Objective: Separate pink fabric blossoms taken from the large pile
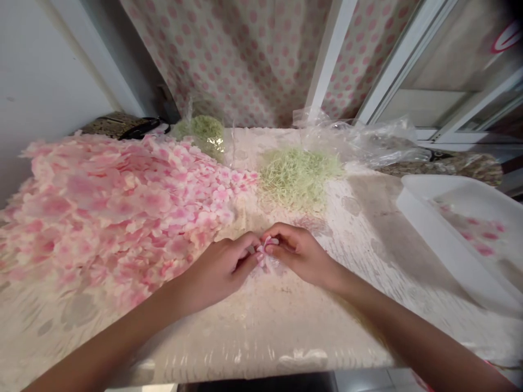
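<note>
Between my two hands, over the middle of the table, is a small pink artificial flower (267,245). My left hand (231,258) pinches its left side between thumb and forefinger. From the right, my right hand (300,250) grips it the same way, with the fingertips of both hands almost meeting. Just beyond my hands lies a loose heap of pale green thin stems (300,174). A big pile of pink fabric petals (118,201) spreads across the table to the left of my left hand.
At the right stands a white tub (441,234) with several pink flowers inside. Clear plastic bags (363,139) lie along the back edge, and another bag of green material (206,130) sits behind the petals. A plastic-covered cloth (261,326) covers the table. Polka-dot curtains (245,60) hang behind.
</note>
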Tool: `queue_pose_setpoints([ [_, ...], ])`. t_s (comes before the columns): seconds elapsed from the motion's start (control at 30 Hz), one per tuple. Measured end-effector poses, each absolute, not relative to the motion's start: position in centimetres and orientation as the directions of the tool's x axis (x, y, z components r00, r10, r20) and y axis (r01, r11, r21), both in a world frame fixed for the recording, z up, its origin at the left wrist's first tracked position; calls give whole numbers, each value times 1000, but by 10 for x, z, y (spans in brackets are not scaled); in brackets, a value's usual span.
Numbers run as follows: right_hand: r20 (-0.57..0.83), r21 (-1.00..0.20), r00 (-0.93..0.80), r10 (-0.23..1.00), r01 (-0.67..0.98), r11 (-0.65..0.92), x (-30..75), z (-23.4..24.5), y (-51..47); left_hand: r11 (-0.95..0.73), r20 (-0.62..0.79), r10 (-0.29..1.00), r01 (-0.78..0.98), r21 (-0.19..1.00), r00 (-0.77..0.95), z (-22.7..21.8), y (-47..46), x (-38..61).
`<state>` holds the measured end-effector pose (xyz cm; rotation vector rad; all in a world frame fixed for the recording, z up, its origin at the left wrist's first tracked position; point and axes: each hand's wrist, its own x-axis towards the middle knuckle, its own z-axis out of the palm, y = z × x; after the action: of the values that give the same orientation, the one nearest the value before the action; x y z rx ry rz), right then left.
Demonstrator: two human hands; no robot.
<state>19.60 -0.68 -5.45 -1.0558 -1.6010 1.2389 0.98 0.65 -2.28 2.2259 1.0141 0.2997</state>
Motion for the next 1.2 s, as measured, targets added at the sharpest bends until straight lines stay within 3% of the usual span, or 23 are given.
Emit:
queue_pose_setpoints([
  [0.2,64,-994,-179,982,78,79,204,-52,-3,-191,-169,777,483,855,606,-21,6,9],
  [0.37,101,-991,-364,926,-124,59,214,-44,-2,-89,-139,846,393,915,515,-18,9,11],
  [0.5,146,-986,-478,866,-141,88,210,-43,-6,-65,-123,869,357,932,478,-16,10,13],
  [0.77,73,-990,-348,935,-135,27,199,-55,-10,3,-177,860,341,940,479,-19,5,13],
  [0.93,156,-987,-301,941,-96,133,199,-52,-11,15,-213,806,340,940,553,-15,5,11],
  [1.2,295,-950,-281,913,21,313,198,-51,-17,-89,-121,797,313,946,591,-20,4,11],
])
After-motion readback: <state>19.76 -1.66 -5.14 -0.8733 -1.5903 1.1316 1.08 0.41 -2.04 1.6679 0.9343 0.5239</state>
